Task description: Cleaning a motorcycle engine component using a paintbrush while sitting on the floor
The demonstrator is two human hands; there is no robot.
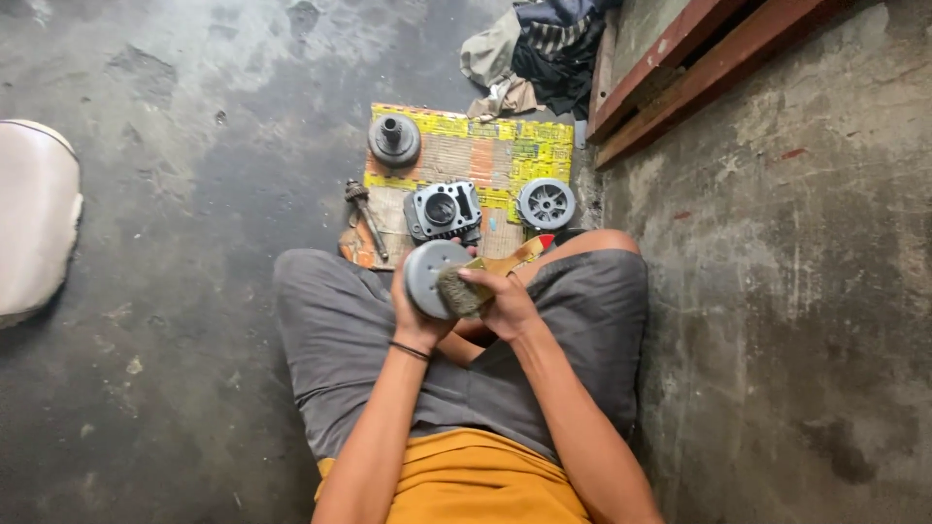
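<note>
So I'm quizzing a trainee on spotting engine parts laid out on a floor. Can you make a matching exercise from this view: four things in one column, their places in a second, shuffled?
Things:
1. round grey disc part
2. brush
3. finned cylinder block
4. spoked round part

Places:
A. middle of the yellow printed mat
B. in the left hand
C. right edge of the mat, near the wall
D. in the right hand, bristles against the disc

Pairs: 1-B, 2-D, 3-A, 4-C
</note>
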